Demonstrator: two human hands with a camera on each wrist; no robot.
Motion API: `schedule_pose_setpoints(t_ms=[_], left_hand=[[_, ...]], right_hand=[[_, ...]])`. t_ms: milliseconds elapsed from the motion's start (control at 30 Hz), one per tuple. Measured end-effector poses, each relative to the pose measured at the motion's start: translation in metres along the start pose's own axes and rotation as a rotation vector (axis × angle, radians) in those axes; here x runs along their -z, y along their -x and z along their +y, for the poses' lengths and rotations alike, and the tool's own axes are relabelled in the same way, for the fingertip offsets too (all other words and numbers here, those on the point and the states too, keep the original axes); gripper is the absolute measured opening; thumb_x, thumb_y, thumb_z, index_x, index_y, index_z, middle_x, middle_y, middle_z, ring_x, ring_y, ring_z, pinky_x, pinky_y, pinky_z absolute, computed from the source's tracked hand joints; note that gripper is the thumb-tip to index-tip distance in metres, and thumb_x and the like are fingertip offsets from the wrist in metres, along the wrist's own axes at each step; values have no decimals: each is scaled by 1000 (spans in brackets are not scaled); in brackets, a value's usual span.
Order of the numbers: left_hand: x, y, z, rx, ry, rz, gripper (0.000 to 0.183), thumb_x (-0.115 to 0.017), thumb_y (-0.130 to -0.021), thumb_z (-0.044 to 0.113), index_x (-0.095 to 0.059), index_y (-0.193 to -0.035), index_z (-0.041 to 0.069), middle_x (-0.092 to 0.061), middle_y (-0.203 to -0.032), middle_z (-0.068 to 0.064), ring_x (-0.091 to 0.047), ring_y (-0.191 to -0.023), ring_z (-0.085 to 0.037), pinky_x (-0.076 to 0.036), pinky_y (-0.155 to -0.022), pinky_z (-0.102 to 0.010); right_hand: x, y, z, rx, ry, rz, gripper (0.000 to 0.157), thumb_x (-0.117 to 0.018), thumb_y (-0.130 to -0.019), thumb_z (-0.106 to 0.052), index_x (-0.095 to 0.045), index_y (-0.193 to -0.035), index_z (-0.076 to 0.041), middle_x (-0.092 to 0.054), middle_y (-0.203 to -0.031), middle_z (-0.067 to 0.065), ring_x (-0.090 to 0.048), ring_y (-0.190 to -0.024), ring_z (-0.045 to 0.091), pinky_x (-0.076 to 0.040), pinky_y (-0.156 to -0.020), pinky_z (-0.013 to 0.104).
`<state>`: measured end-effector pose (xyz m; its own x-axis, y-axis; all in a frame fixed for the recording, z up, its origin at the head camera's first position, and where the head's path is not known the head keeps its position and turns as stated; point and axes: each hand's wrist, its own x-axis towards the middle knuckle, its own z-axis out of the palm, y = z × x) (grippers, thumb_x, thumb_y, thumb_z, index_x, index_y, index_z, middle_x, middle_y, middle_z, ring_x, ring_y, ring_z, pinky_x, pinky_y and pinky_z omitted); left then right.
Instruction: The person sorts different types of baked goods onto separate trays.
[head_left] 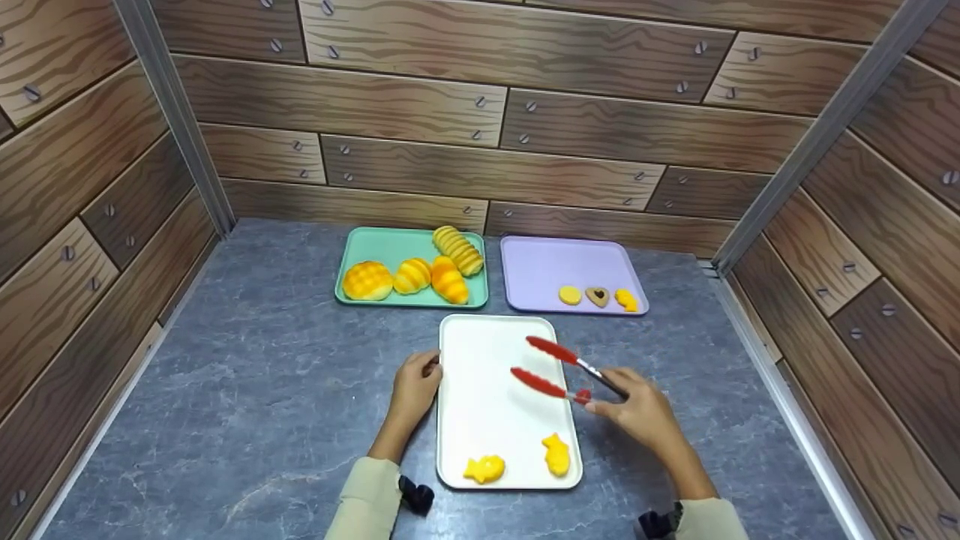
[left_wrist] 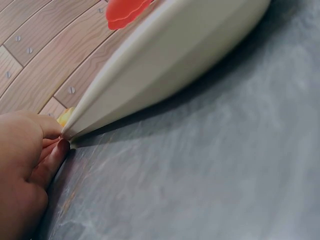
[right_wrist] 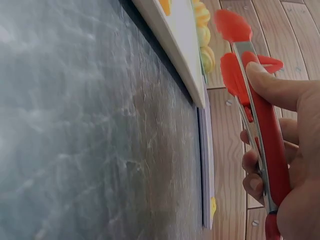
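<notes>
My right hand [head_left: 639,411] grips a pair of red-tipped tongs [right_wrist: 267,135] by the handles. The tongs' arms stand spread over the right part of the white tray [head_left: 480,397], with nothing between their red heads. At the tray's left edge, my left hand [head_left: 414,386] pinches the rim between thumb and fingers, seen close in the left wrist view. Two yellow fish-shaped pieces lie at the near end of the white tray: one fish [head_left: 486,469] at the left, the other fish [head_left: 556,454] at the right.
Behind the white tray, a green tray [head_left: 390,240] holds several toy breads, among them a round bun [head_left: 367,281]. To its right, a purple tray [head_left: 562,259] bears a round yellow cookie [head_left: 570,295], a heart cookie [head_left: 598,296] and a yellow fish [head_left: 625,300]. Wood-patterned walls enclose the table.
</notes>
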<state>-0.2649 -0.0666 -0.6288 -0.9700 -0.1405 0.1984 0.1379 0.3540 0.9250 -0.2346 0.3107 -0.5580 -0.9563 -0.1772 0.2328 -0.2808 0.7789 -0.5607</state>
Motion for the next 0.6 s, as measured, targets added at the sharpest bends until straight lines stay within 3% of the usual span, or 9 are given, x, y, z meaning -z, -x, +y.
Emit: schedule_pose_setpoints(t_ms=[267, 600], left_hand=[[0, -1, 0, -22, -7, 22, 30, -62, -93, 3, -70, -121, -5, -69, -106, -13, -62, -93, -18, -53, -83, -31], [-1, -1, 0, -23, -16, 24, 30, -62, -93, 4, -70, -120, -4, -69, -103, -12, -61, -92, -18, -52, -84, -33]], right_hand=[[3, 16, -13, 34, -35, -117, 73, -89, -71, -43, -68, -131, -7, -68, -126, 0, -63, -116, 25, -49, -99, 50], [-1, 32, -18, 103, -89, -314, 66, -90, -69, -42, -72, -127, -14, -68, -125, -7, -62, -114, 19, -50, -98, 36]])
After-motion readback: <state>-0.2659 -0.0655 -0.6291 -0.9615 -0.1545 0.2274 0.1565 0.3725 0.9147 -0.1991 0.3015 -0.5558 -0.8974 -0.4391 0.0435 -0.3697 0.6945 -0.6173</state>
